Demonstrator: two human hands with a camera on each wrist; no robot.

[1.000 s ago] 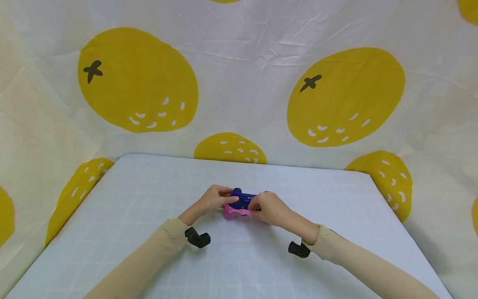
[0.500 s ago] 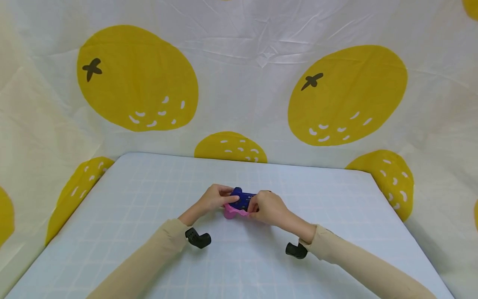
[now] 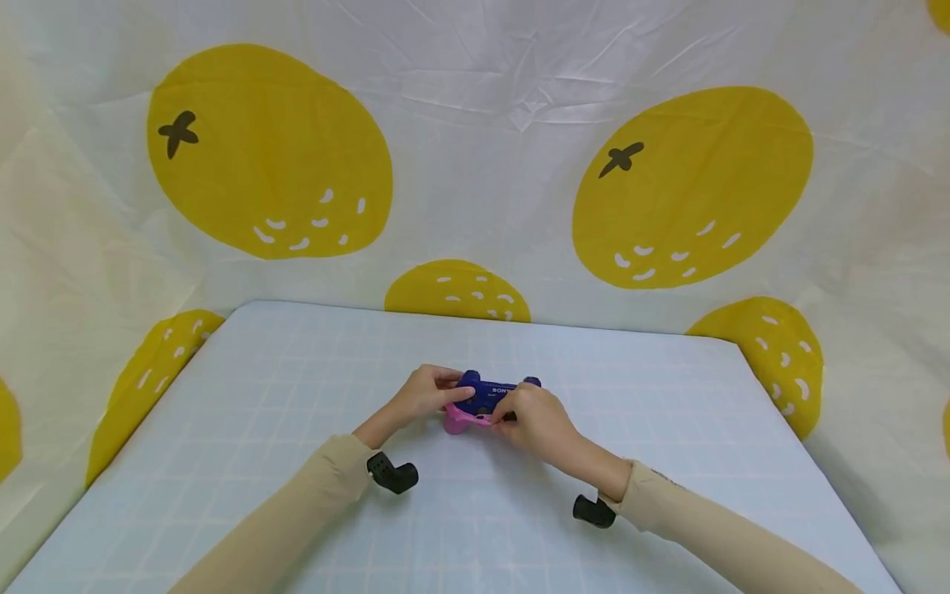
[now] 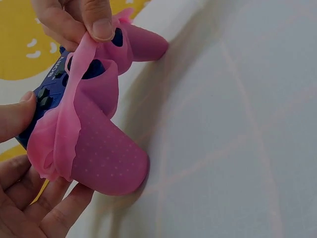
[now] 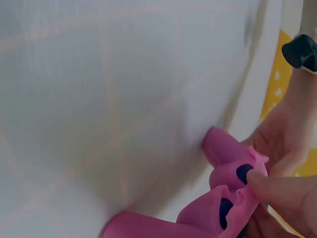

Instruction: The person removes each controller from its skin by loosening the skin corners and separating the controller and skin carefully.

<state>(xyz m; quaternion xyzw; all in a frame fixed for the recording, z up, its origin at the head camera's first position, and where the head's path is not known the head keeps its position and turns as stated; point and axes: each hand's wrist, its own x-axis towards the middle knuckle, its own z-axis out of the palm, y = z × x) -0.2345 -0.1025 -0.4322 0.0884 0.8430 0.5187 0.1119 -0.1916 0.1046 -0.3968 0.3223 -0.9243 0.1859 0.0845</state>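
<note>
A dark blue game controller [image 3: 486, 396] is held just over the table, its two handles inside a pink silicone cover [image 4: 106, 144] with raised dots. My left hand [image 3: 425, 392] grips the controller's left end, thumb on the face by the direction pad, fingers spread beneath the cover. In the left wrist view the cover's front edge is stretched up in a strip. My right hand [image 3: 542, 419] pinches that strip near the middle between thumb and fingers. Both thumbsticks show through gaps in the cover. The controller's upper face is bare.
A pale table [image 3: 297, 511] with a faint grid cloth lies beneath the hands. White cloth [image 3: 482, 165] printed with large yellow fruit hangs behind and at the sides. A black wrist camera [image 3: 393, 473] sits below the left wrist, another [image 3: 594, 511] by the right.
My right hand has shifted slightly toward me, pulling the cover's edge with it. More of the controller's face and its far right corner now show. The left hand keeps its hold.
</note>
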